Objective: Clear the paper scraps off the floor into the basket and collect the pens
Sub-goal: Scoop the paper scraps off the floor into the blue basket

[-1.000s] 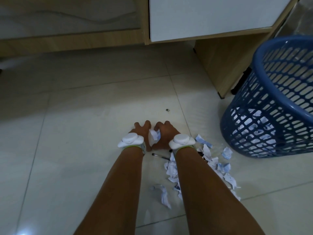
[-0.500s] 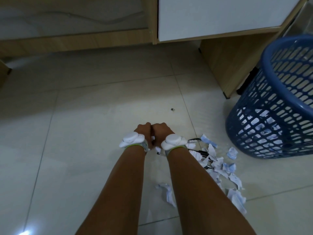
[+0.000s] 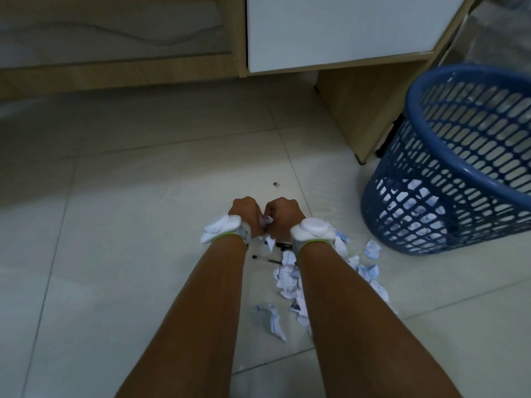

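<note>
I see pale glossy floor tiles (image 3: 143, 225) with thin grout lines, dim overall; a wooden cabinet (image 3: 359, 110) with a white panel (image 3: 330, 30) runs along the far side, its base lifted off the floor. My left hand (image 3: 245, 212) and right hand (image 3: 283, 215) are curled and pressed together low over the tiles, with a bit of paper (image 3: 265, 222) caught between them. The scraps (image 3: 290, 280) lie strewn under and beside my right forearm, a few reaching toward the basket (image 3: 448, 156); one crumpled piece (image 3: 273, 317) sits apart between the forearms. A black pen (image 3: 265, 259) lies on the tile just below the wrists, another dark pen (image 3: 283, 246) partly hidden by the right wrist. The blue basket stands at right, near the cabinet corner, with paper already at its bottom; a small dark speck (image 3: 276, 184) lies beyond the hands.
</note>
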`<action>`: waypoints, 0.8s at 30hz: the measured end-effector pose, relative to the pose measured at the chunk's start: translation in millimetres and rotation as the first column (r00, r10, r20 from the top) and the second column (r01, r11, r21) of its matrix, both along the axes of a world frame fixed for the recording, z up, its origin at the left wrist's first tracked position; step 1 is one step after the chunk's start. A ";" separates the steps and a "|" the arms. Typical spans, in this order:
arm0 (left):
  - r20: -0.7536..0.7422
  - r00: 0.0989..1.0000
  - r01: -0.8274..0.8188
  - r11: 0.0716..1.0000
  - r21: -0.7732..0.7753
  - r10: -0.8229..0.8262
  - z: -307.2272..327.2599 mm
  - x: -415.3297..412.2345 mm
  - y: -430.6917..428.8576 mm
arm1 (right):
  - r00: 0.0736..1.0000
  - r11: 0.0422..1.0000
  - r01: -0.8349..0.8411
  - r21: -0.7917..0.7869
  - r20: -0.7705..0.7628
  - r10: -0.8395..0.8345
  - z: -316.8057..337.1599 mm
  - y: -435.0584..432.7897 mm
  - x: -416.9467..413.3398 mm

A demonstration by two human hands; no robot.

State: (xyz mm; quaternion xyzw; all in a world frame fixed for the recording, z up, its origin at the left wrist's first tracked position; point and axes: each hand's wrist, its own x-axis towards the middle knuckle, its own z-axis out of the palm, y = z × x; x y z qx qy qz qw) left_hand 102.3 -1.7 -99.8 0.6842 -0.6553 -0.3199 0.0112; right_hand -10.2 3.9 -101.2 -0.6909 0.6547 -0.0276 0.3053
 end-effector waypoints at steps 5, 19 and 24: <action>-0.054 0.994 0.092 0.996 -0.018 -0.093 9.2 -26.5 11.7 | 0.999 0.999 0.043 0.028 -0.010 -0.042 14.8 14.4 -31.7; 0.022 0.894 0.447 0.893 0.050 -0.448 13.7 -108.2 44.4 | 0.959 0.950 0.247 0.192 -0.186 -0.212 32.7 92.0 -125.6; 0.111 0.934 0.347 0.935 -0.069 -0.339 18.8 -90.2 34.2 | 0.940 0.944 0.296 0.145 -0.221 -0.260 32.0 101.5 -147.7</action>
